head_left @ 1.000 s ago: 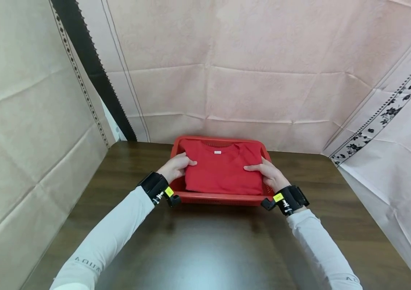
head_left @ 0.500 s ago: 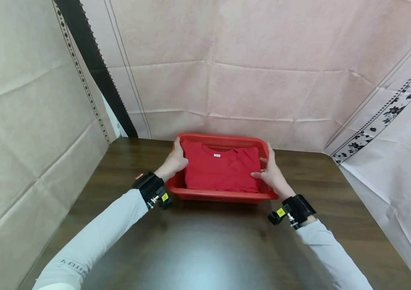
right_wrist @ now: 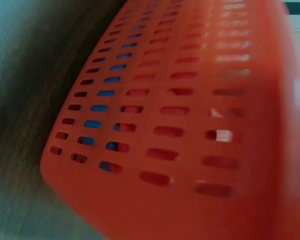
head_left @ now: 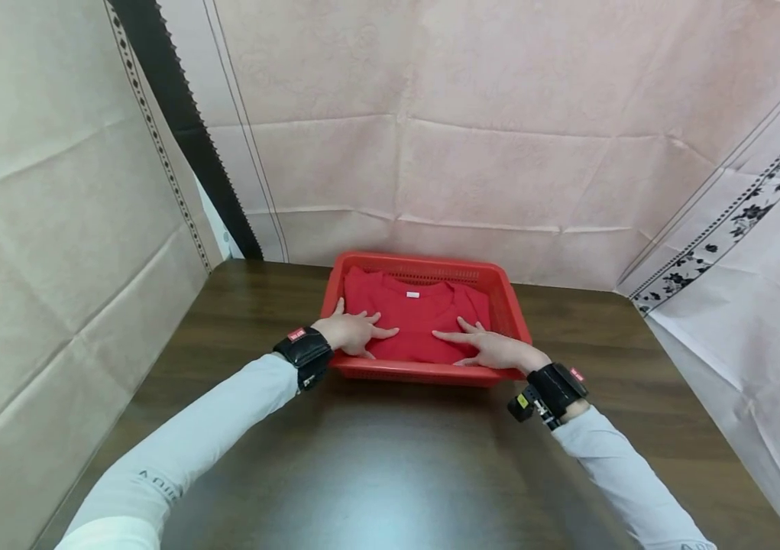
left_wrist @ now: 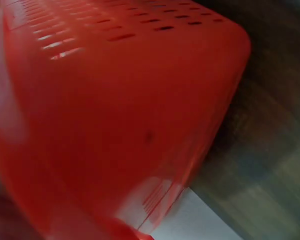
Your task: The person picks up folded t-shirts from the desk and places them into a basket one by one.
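A folded red T-shirt (head_left: 417,309) with a small white neck label lies inside a red plastic basket (head_left: 424,373). My left hand (head_left: 354,331) reaches over the near left corner, its spread fingers flat on the shirt. From the right, my right hand (head_left: 496,350) lies across the near rim with fingers spread on the shirt's lower right part. In the left wrist view the slotted outer wall of the basket (left_wrist: 115,100) fills most of the picture. Through the wall slots in the right wrist view, something blue (right_wrist: 106,93) shows low inside the basket, with red cloth above it.
The basket stands at the far edge of a dark wooden table (head_left: 390,466). Behind it hangs a pale cloth wall (head_left: 472,168). More cloth hangs at the left and right sides, and a dark strip (head_left: 186,130) runs down the left corner.
Both hands let go of the shirt's sides, opened out along the basket's sides, then came inward onto the shirt's front part. The shirt now sits lower in the basket.
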Available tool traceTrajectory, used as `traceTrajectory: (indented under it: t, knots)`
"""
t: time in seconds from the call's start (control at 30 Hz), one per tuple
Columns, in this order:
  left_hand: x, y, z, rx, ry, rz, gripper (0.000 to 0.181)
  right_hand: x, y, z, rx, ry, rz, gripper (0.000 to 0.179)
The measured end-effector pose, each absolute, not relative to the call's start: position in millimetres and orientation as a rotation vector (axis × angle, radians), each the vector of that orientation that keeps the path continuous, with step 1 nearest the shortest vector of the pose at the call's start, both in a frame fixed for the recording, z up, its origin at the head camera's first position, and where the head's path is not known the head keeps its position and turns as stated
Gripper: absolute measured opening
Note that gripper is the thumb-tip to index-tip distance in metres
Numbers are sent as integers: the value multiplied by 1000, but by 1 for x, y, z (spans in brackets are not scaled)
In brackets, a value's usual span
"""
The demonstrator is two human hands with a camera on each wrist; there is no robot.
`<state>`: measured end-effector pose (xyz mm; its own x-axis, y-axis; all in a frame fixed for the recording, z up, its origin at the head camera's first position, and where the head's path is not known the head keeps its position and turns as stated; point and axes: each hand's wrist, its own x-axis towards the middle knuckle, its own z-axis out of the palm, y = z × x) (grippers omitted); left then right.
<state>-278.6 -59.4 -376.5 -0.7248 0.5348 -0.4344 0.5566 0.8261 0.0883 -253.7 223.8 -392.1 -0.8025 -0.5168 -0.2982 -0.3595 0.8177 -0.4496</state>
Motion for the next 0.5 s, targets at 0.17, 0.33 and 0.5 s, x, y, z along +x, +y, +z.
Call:
traceTrajectory:
  t: [0.17,0.33,0.5]
  knots:
    - [-278,-50,-381,779,2534,-126,82,-258,222,-397,-535,2533,-407,73]
    - [-285,-47,-383,772,2522,-147,82,-264,221,-398,-571,2553,-378,75]
    - [-296,-50,-379,810,2660,93,63,-270,220,-392,-572,2697,-466,64]
